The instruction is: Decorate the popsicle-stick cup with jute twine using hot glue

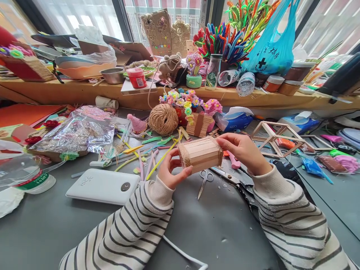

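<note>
Grey worktop [56,232] is wall-to-wall craft clutter, so anything dropped lands on something. The stick box [201,153] is up in the air at centre frame, lying sideways. The left hand [171,170] pinches its left end, thumb in front and fingers behind. The right hand [242,150] is curled over the right end. Both are closed on it.

My guess is that squeezing too hard could pop a stick loose. The twine bands [184,155] sit right under the fingers and might get rubbed off the ends. If the box slips, the small scissors [204,182] lie just below it.

Materials:
- The worktop is smooth and matte, speckled with scrap bits.
- The white power bank [104,186] at lower left is a glossy slab with rounded corners.
- The twine ball [163,119] just above the box is round, rough and fuzzy.
- The box is pale flat wooden sticks set side by side, with 2 coarse wraps.
- The scissors are thin shiny metal.
</note>
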`<state>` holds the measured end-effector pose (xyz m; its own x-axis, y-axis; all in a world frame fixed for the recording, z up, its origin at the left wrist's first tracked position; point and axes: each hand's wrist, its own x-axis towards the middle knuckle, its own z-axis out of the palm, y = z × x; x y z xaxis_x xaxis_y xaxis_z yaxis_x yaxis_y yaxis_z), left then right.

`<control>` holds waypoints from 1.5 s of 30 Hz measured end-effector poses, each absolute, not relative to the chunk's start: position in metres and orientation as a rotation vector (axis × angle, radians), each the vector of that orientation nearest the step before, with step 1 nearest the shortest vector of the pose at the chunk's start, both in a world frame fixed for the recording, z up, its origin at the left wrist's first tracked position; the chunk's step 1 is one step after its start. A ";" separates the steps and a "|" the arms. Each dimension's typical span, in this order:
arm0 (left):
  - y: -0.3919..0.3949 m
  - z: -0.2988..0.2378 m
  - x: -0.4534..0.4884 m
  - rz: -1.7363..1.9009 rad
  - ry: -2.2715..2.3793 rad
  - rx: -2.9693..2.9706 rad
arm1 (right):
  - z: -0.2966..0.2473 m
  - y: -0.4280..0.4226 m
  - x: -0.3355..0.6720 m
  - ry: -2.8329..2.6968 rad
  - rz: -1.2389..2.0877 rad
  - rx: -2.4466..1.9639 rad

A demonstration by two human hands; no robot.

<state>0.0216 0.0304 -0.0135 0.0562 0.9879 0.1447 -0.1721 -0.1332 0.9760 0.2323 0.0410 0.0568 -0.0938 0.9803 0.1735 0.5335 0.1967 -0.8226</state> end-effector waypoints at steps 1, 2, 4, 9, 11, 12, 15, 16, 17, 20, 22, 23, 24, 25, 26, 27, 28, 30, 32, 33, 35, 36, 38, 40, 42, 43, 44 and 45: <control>0.030 -0.014 0.022 1.342 0.971 1.228 | 0.058 0.040 0.232 -1.720 0.778 -1.432; 0.030 -0.014 0.022 1.348 0.977 1.241 | 0.059 0.040 0.231 -1.706 0.796 -1.429; 0.030 -0.014 0.021 1.362 0.980 1.260 | 0.059 0.039 0.231 -1.673 0.832 -1.417; 0.029 -0.017 0.020 1.399 0.943 1.290 | 0.055 0.040 0.235 -1.575 1.012 -1.404; 0.029 -0.018 0.019 1.407 0.939 1.300 | 0.054 0.041 0.238 -1.534 1.145 -1.386; 0.030 -0.019 0.019 1.414 0.938 1.309 | 0.054 0.041 0.239 -1.524 1.188 -1.378; 0.032 -0.021 0.020 1.414 0.931 1.352 | 0.053 0.041 0.240 -1.527 1.181 -1.389; 0.033 -0.022 0.020 1.403 0.924 1.363 | 0.053 0.041 0.240 -1.527 1.163 -1.396; 0.035 -0.023 0.020 1.387 0.914 1.373 | 0.052 0.041 0.240 -1.521 1.149 -1.401; 0.037 -0.024 0.021 1.346 0.873 1.416 | 0.052 0.041 0.238 -1.496 1.143 -1.393; 0.036 -0.024 0.021 1.348 0.862 1.455 | 0.052 0.041 0.237 -1.494 1.142 -1.375; 0.036 -0.025 0.020 1.358 0.864 1.473 | 0.052 0.041 0.236 -1.500 1.140 -1.364; 0.035 -0.025 0.020 1.375 0.871 1.487 | 0.052 0.040 0.236 -1.507 1.137 -1.350; 0.035 -0.026 0.019 1.387 0.877 1.500 | 0.053 0.040 0.235 -1.515 1.132 -1.336; 0.035 -0.026 0.019 1.393 0.879 1.512 | 0.054 0.040 0.234 -1.523 1.128 -1.322; 0.035 -0.027 0.018 1.387 0.873 1.519 | 0.055 0.039 0.234 -1.528 1.121 -1.306; 0.036 -0.027 0.018 1.370 0.856 1.511 | 0.056 0.038 0.233 -1.533 1.111 -1.288; 0.039 -0.025 0.019 1.306 0.798 1.415 | 0.059 0.036 0.232 -1.546 1.097 -1.255; 0.041 -0.022 0.019 1.169 0.702 1.211 | 0.062 0.034 0.232 -1.528 1.101 -1.230; 0.042 -0.019 0.019 1.076 0.640 1.090 | 0.062 0.033 0.233 -1.496 1.105 -1.210; 0.043 -0.014 0.018 0.886 0.502 0.850 | 0.062 0.033 0.234 -1.393 1.102 -1.167; 0.043 -0.012 0.016 0.825 0.444 0.752 | 0.061 0.034 0.235 -1.343 1.088 -1.152; 0.044 -0.008 0.012 0.710 0.345 0.626 | 0.058 0.037 0.236 -1.318 1.060 -1.152; 0.047 -0.005 0.008 0.599 0.280 0.567 | 0.052 0.040 0.235 -1.409 1.072 -1.131; 0.051 -0.004 0.006 0.510 0.265 0.523 | 0.045 0.043 0.230 -1.542 1.145 -1.032; 0.052 -0.003 0.006 0.475 0.270 0.500 | 0.041 0.044 0.227 -1.593 1.197 -0.971; 0.053 -0.003 0.006 0.454 0.280 0.479 | 0.038 0.044 0.222 -1.622 1.242 -0.917; 0.053 -0.003 0.007 0.448 0.295 0.462 | 0.034 0.044 0.218 -1.637 1.278 -0.882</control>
